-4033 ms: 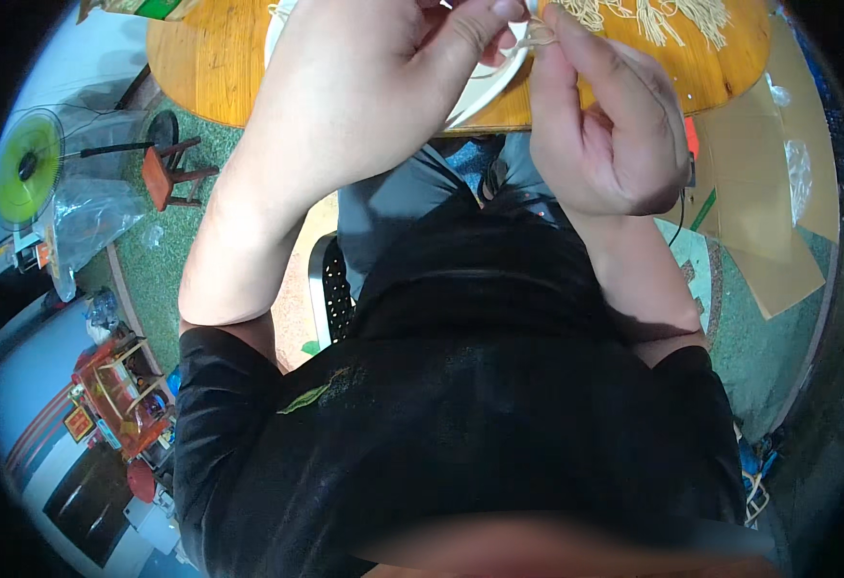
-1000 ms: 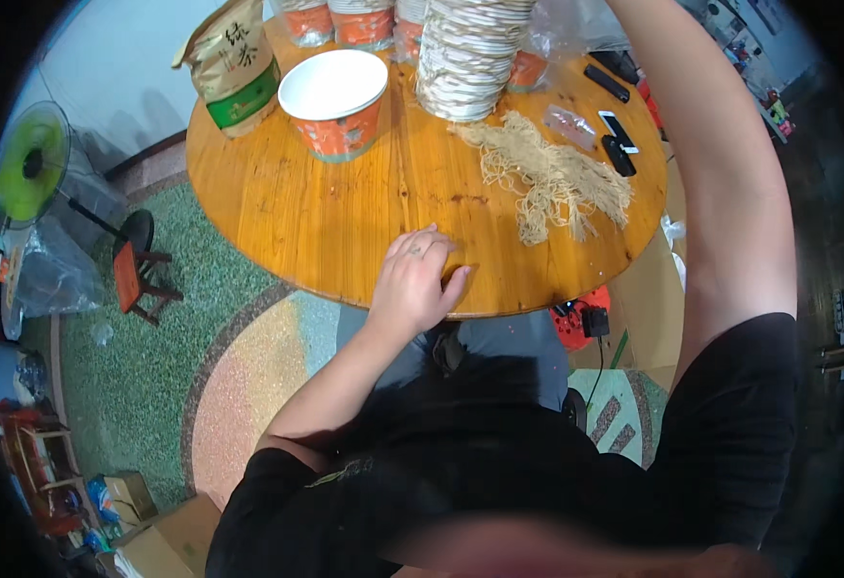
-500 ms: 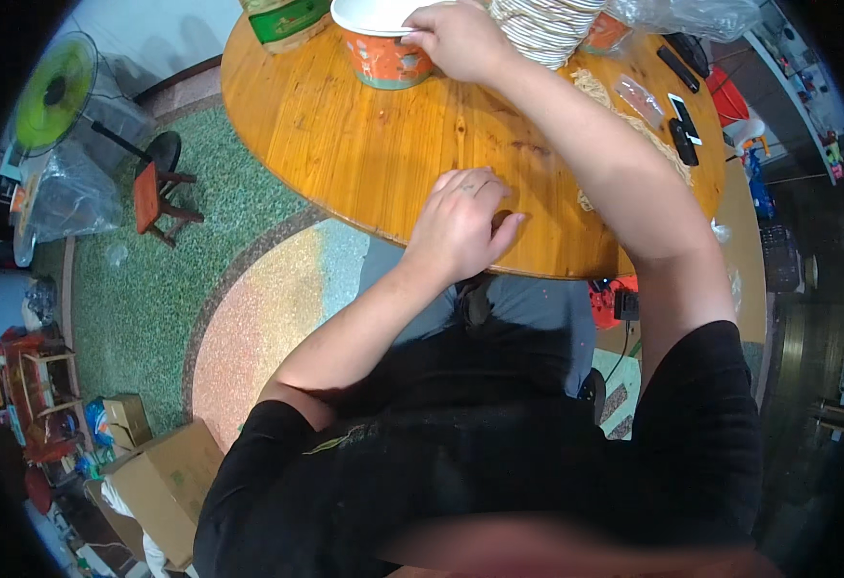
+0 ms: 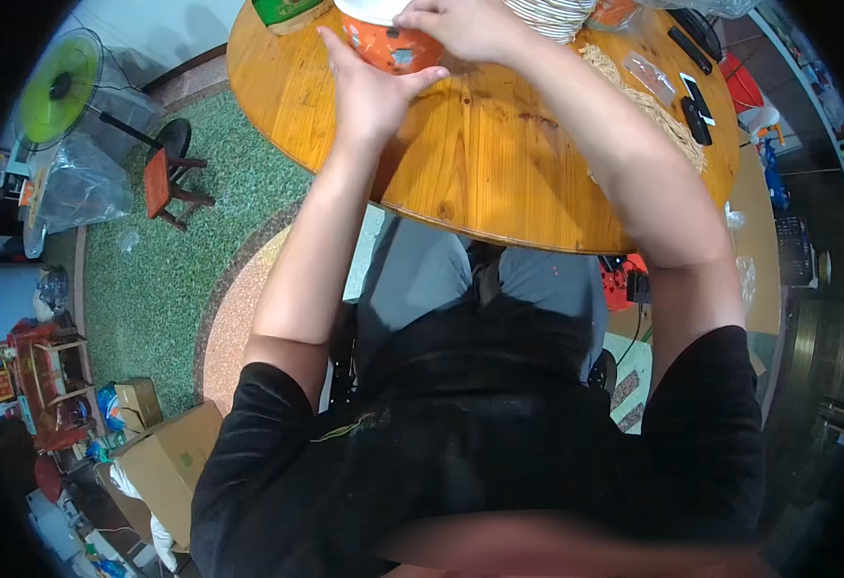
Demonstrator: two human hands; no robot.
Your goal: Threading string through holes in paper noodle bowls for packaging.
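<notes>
while the orange bowl (image 4: 388, 43) sits top centre of frame on the round table (image 4: 499, 144), left hand (image 4: 369, 87) cups its side, right hand (image 4: 461, 24) grips the rim; keep it level, both hands snug.

Orange paper bowl (image 4: 388, 46): upper rim cut off by the top edge; near wall partly covered by left hand (image 4: 369, 82) and right hand (image 4: 461, 24). Right hand fingertips run off the top edge; grip not readable. Green packet (image 4: 287, 10) and stack of striped bowls (image 4: 547, 12): only lower parts in view. Pale noodle-like strands (image 4: 648, 101): partly hidden behind the right forearm. Small dark items (image 4: 694, 106) on the bench (image 4: 499, 154): too small to identify. Bench far side cut off. Lower edge: blurred skin-toned band.
</notes>
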